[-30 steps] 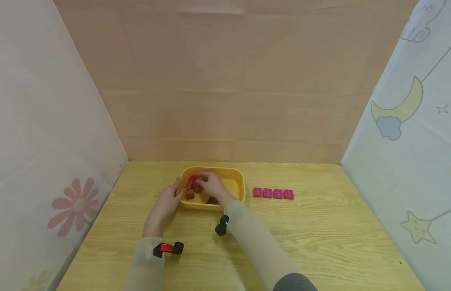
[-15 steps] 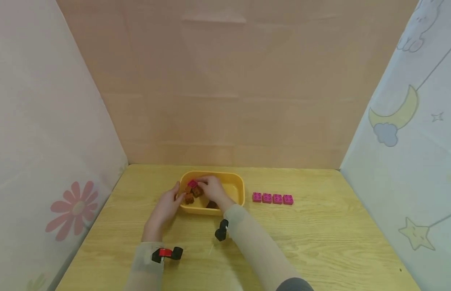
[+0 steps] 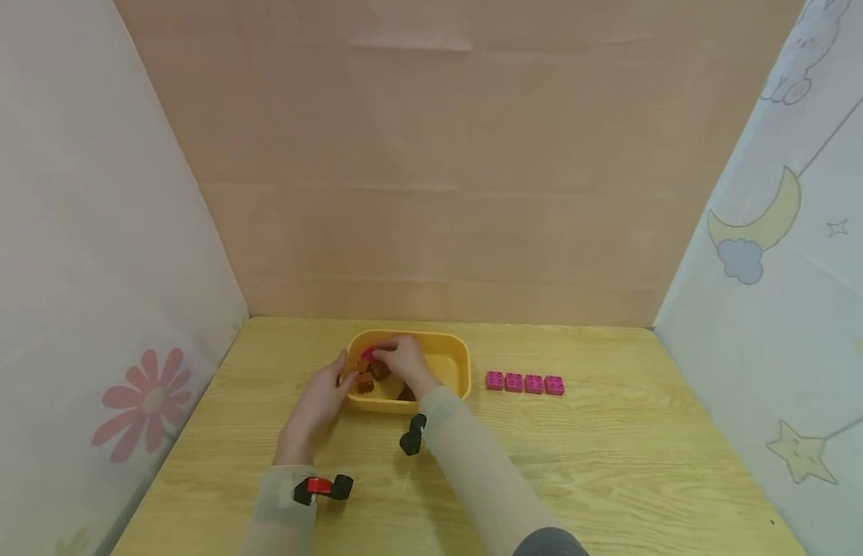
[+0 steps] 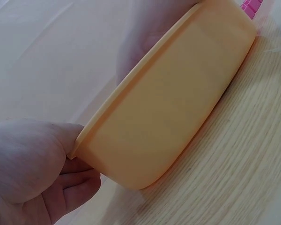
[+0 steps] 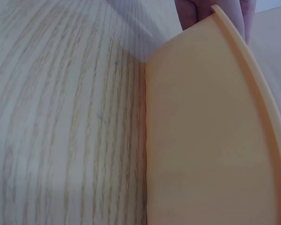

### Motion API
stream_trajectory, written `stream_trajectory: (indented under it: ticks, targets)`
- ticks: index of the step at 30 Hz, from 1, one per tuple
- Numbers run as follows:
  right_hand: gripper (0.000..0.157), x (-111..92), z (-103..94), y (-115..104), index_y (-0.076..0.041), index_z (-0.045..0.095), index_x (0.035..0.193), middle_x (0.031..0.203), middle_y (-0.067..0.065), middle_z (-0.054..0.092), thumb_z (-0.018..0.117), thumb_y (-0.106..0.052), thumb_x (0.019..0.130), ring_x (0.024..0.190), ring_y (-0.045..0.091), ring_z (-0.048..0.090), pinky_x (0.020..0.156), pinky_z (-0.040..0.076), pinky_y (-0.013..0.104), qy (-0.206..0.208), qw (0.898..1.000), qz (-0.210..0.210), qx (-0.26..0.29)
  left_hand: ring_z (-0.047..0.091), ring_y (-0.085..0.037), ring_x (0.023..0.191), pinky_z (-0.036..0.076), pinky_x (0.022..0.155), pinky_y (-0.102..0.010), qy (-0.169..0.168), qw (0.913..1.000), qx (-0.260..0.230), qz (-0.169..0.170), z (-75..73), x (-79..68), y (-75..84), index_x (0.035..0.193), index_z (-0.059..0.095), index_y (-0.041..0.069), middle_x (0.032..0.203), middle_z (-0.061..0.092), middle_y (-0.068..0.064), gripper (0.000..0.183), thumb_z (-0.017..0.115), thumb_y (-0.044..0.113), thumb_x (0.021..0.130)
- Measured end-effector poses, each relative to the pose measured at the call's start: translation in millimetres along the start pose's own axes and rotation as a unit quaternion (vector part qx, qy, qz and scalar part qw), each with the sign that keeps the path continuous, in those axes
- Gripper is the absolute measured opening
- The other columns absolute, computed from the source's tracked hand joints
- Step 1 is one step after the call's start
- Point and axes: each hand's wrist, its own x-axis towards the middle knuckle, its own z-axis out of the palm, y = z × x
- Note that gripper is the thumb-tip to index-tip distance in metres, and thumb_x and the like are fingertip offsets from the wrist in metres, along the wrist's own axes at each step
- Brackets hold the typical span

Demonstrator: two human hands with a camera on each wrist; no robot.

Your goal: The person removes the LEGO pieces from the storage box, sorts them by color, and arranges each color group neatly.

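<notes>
My left hand grips the left end of a yellow plastic box. In the left wrist view, the thumb of the left hand goes over the rim and the fingers lie outside the box wall. Reaching into the box, my right hand pinches a pink toy brick, which is tilted and partly covered by the fingertips. Around it in the box lie several brown and orange toy bricks. A dark brown brick sits near the front wall, partly hidden by the right wrist.
To the right of the box, several pink toy bricks stand in a straight row, studs up. The box rests on a wood-grain table. Cloth panels close off the back and both sides.
The pink brick has tipped and shows less between the right fingertips. The left hand keeps its hold on the box. The head view has shifted slightly.
</notes>
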Motion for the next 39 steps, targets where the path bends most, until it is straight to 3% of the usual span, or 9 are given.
stream_trajectory:
  ticks: [14, 22, 34, 39]
  targets:
    - [0.034, 1.4, 4.0, 6.6, -0.002, 0.082, 0.119, 0.113, 0.010, 0.080, 0.088, -0.021, 0.092, 0.105, 0.024, 0.073, 0.096, 0.060, 0.039, -0.013, 1.000, 0.009, -0.026, 0.036, -0.042, 0.153, 0.033, 0.123, -0.060, -0.007, 0.9997, -0.014, -0.017, 2.8, -4.2, 4.9, 0.167, 0.024, -0.005, 0.169, 0.032, -0.025, 0.067, 0.053, 0.026, 0.115]
    - [0.032, 2.0, 2.8, 5.5, -0.005, 0.084, 0.115, 0.107, 0.006, 0.081, 0.090, -0.022, 0.089, 0.097, 0.020, 0.073, 0.090, 0.061, 0.036, -0.018, 0.999, 0.001, -0.050, 0.036, -0.042, 0.154, 0.032, 0.124, -0.060, -0.007, 0.9995, -0.024, -0.021, 3.2, -1.3, 4.6, 0.168, 0.024, -0.002, 0.169, 0.032, -0.024, 0.068, 0.053, 0.029, 0.115]
    - [0.031, -0.2, -0.2, 0.8, -0.002, 0.082, 0.117, 0.105, 0.008, 0.080, 0.086, -0.017, 0.090, 0.091, 0.019, 0.073, 0.085, 0.063, 0.034, -0.015, 0.999, -0.013, -0.043, 0.037, -0.042, 0.153, 0.032, 0.124, -0.059, -0.003, 0.9998, -0.015, -0.012, 1.3, 0.6, 7.0, 0.166, 0.026, -0.004, 0.168, 0.034, -0.026, 0.068, 0.055, 0.028, 0.114]
    - [0.031, 1.1, -1.8, 0.3, -0.003, 0.082, 0.118, 0.105, 0.006, 0.080, 0.085, -0.019, 0.091, 0.092, 0.017, 0.072, 0.086, 0.063, 0.034, -0.018, 1.000, -0.003, -0.014, 0.035, -0.042, 0.154, 0.032, 0.124, -0.060, -0.005, 0.9997, -0.014, -0.018, -0.4, -0.3, 5.7, 0.167, 0.025, -0.003, 0.168, 0.033, -0.026, 0.068, 0.054, 0.028, 0.115]
